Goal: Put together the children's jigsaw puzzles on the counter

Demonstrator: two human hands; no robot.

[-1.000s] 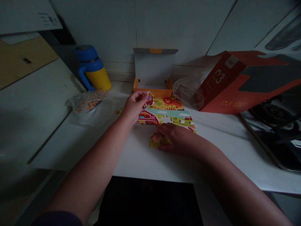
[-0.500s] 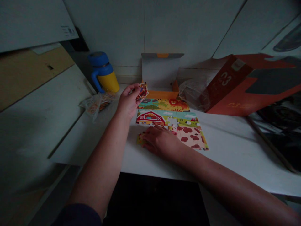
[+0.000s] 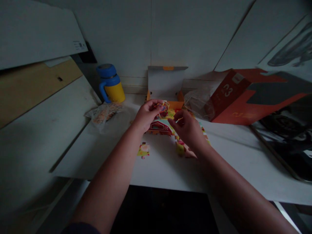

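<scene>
My left hand (image 3: 148,114) pinches several jigsaw puzzle pieces (image 3: 164,108) between thumb and fingers, above the far part of a partly joined puzzle. My right hand (image 3: 188,126) hovers just right of them, fingers curled with a gap between thumb and forefinger, and nothing shows in it. Beneath both hands lies the joined puzzle, where a red barn (image 3: 159,126) is visible; the hands cover much of the rest. A loose yellow-green puzzle piece (image 3: 143,150) rests on the white tabletop (image 3: 156,172), left of the joined part's near edge.
Behind the puzzle stands an open orange box (image 3: 165,84). A blue-and-yellow jug (image 3: 113,87) and a plastic bag of sticks (image 3: 104,113) are at left. Clear plastic wrap (image 3: 198,102) and a large orange carton (image 3: 239,97) stand at right.
My right hand has left the loose piece near the front and risen rightward, close to my left hand. My left hand has moved right with its pieces. The view has shifted slightly.
</scene>
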